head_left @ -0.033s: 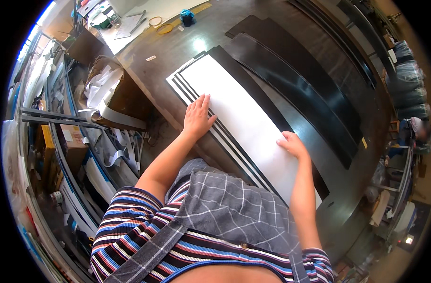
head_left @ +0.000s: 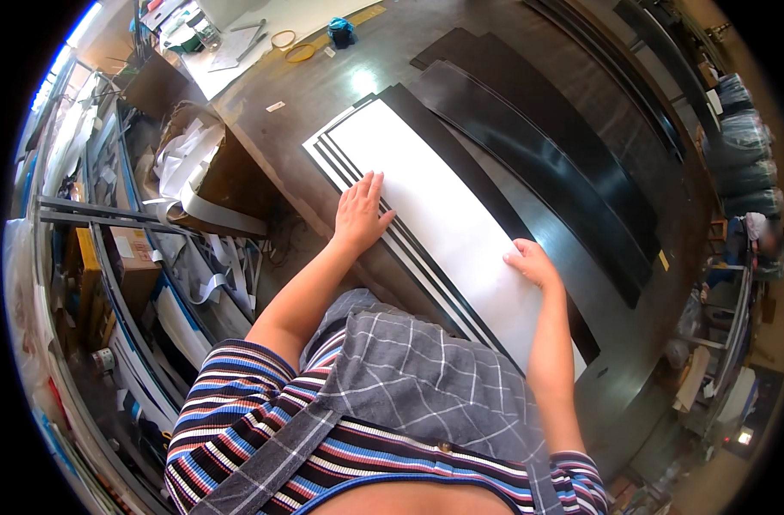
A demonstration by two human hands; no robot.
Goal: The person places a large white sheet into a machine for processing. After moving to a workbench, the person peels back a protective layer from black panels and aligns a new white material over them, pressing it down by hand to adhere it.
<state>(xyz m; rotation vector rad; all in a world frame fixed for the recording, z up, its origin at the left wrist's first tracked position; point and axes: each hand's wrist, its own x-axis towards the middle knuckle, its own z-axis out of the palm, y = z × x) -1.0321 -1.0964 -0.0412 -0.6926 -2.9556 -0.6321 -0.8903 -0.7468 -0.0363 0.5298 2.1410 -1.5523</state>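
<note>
An open cardboard box (head_left: 248,187) holds curled white strips (head_left: 186,159), one band drooping over its rim; the long white sheet (head_left: 448,202) lies atop staggered black and white strips (head_left: 446,136) on the metal table (head_left: 314,86); the left hand (head_left: 360,216) rests flat across its left edge, fingers straight, gripping nothing; the right hand (head_left: 536,264) curls at its right edge, whether pinching I cannot tell.

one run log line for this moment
left hand: on left edge of white sheet; right hand: at its right edge; nearby: black sheets
</note>
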